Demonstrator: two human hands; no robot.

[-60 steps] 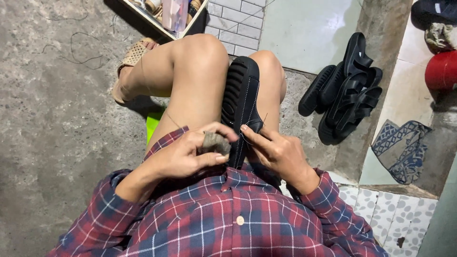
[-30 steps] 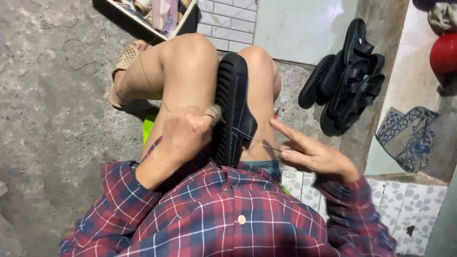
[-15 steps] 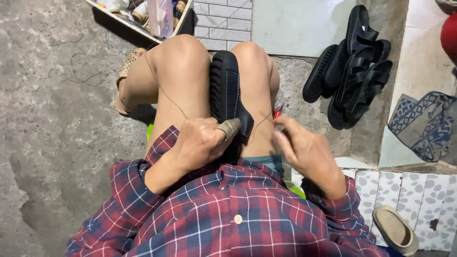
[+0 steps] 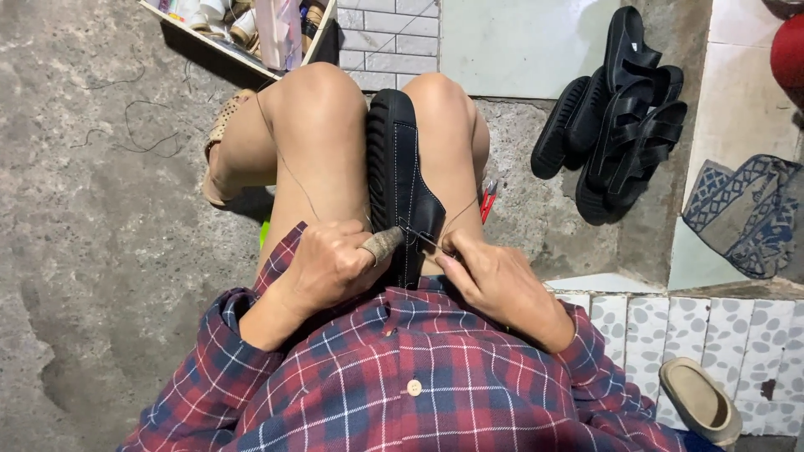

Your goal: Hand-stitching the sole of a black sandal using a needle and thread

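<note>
Nearest the camera, below a red-and-blue plaid shirt (image 4: 419,377), both hands work at the heel end of a black shoe (image 4: 406,180) clamped upright between the bare knees, sole edge facing left. Left hand (image 4: 327,268): fingers curled, a tan thimble-like cap (image 4: 383,244) on one fingertip pressed against the shoe's side by the stitch line. Right hand (image 4: 494,280): thumb and forefinger pinched on what appears to be a thin needle (image 4: 423,239) meeting the upper; the exact tip is too fine to resolve. A thin thread (image 4: 289,172) runs from the work up across the left thigh. Judgement: shoe looks light, with a stiff ribbed rubber sole and a softer, pliable upper; the firmest hold is the sole rim, as the knees have it, since the upper would likely buckle under pressure. A red-handled tool (image 4: 488,201) lies on the concrete just beside the right knee. Farther right, a cluster of black sandals (image 4: 624,117) rests against the step. A tan sandal (image 4: 222,142) is on the left foot. Farthest, a tray of small items (image 4: 251,29) sits at the top edge.
</note>
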